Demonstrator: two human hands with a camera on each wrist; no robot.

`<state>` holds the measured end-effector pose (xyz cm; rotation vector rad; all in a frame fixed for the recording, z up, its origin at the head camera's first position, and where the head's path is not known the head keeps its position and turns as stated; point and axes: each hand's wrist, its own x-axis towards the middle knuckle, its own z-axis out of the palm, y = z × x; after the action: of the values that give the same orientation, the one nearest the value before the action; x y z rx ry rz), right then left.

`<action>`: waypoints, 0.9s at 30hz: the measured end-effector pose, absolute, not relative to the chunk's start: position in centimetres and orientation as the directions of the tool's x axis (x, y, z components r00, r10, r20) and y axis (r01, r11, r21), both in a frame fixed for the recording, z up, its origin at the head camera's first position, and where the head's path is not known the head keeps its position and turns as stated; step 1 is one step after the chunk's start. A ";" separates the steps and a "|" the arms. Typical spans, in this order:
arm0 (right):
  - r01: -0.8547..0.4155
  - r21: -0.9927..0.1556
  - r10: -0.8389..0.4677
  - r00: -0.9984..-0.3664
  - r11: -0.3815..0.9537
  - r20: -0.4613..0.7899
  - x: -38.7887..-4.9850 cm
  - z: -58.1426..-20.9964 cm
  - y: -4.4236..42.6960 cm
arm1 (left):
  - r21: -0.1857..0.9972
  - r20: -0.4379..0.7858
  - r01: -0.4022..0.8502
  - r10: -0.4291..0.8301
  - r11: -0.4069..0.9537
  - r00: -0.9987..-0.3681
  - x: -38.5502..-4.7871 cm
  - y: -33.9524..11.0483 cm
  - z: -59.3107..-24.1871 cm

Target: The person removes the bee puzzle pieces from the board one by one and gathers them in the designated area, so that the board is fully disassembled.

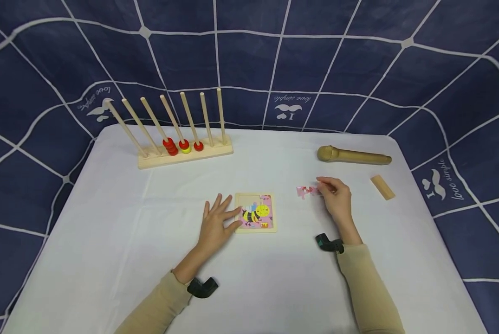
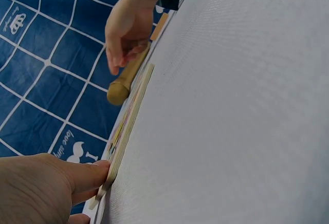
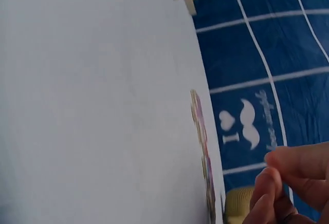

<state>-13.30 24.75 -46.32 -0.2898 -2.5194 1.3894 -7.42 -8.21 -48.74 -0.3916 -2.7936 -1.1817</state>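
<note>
My left hand (image 1: 216, 225) has its fingers spread, with thumb and forefinger touching the left edge of a small wooden bee puzzle (image 1: 255, 198). In the left wrist view the thumb (image 2: 90, 175) rests against the puzzle's frame (image 2: 128, 124). The bee picture is largely filled in, and bare wood shows at the upper left of the frame. To the puzzle's right lie pink puzzle pieces (image 1: 304, 191), partly hidden by my right hand (image 1: 337, 199). That hand hovers just above them, fingers loosely bent; nothing shows between the fingertips in the right wrist view.
A wooden rack of upright pegs (image 1: 186, 155) with a few red and yellow beads stands at the back left. A brown stick with a rounded head (image 1: 353, 156) lies at the back right, near a flat wooden block (image 1: 383, 187). A white cloth (image 1: 253, 283) covers the table.
</note>
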 end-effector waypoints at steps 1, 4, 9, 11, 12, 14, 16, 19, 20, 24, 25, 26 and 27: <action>0.037 -0.861 0.273 -0.955 0.506 0.119 -13.2 -46.2 24.1 | 0.693 0.171 0.263 0.202 0.671 -0.964 -7.3 -8.3 -48.8; 0.001 -0.891 0.175 -0.981 0.455 0.088 -12.8 -46.0 21.8 | 0.693 0.151 0.246 0.197 0.678 -0.969 -7.0 -8.6 -48.8; -0.039 -0.915 -0.018 -0.999 0.402 0.035 -12.7 -45.7 17.6 | 0.698 0.159 0.239 0.180 0.675 -0.971 -6.8 -9.2 -48.6; -0.059 -0.911 -0.065 -0.997 0.409 0.035 -12.8 -45.7 16.3 | 0.696 0.176 0.250 0.179 0.673 -0.968 -6.9 -9.2 -48.5; -0.068 -0.908 -0.084 -0.996 0.414 0.036 -12.9 -45.8 15.8 | 0.696 0.181 0.254 0.179 0.671 -0.967 -7.0 -9.2 -48.5; -0.087 -0.896 -0.115 -0.993 0.436 0.041 -12.9 -46.1 15.2 | 0.693 0.187 0.260 0.182 0.672 -0.966 -7.1 -9.1 -48.6; -0.105 -0.883 -0.134 -0.990 0.457 0.048 -12.9 -46.4 15.0 | 0.688 0.197 0.271 0.186 0.673 -0.963 -7.1 -9.0 -48.7; -0.129 -0.877 -0.146 -0.987 0.464 0.068 -12.7 -46.8 15.1 | 0.680 0.217 0.294 0.199 0.672 -0.956 -7.2 -8.7 -48.9; -0.135 -0.874 -0.148 -0.986 0.467 0.073 -12.7 -46.9 15.2 | 0.678 0.223 0.301 0.202 0.671 -0.954 -7.3 -8.6 -48.9; -0.158 -0.866 -0.180 -0.980 0.474 0.080 -12.7 -47.2 15.6 | 0.679 0.220 0.300 0.204 0.669 -0.954 -7.4 -8.3 -48.8; -0.159 -0.862 -0.187 -0.979 0.481 0.076 -12.7 -47.3 15.6 | 0.682 0.214 0.294 0.202 0.669 -0.956 -7.4 -8.2 -48.7; -0.166 -0.857 -0.195 -0.978 0.487 0.078 -12.6 -47.3 15.7 | 0.681 0.211 0.292 0.202 0.671 -0.956 -7.4 -8.2 -48.7; -0.170 -0.853 -0.199 -0.977 0.493 0.080 -12.6 -47.3 15.7 | 0.682 0.209 0.291 0.202 0.671 -0.957 -7.4 -8.1 -48.6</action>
<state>-12.58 15.70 -47.33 0.3382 -2.7394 1.5600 -7.39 -8.13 -48.64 -0.4098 -2.7652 -1.1588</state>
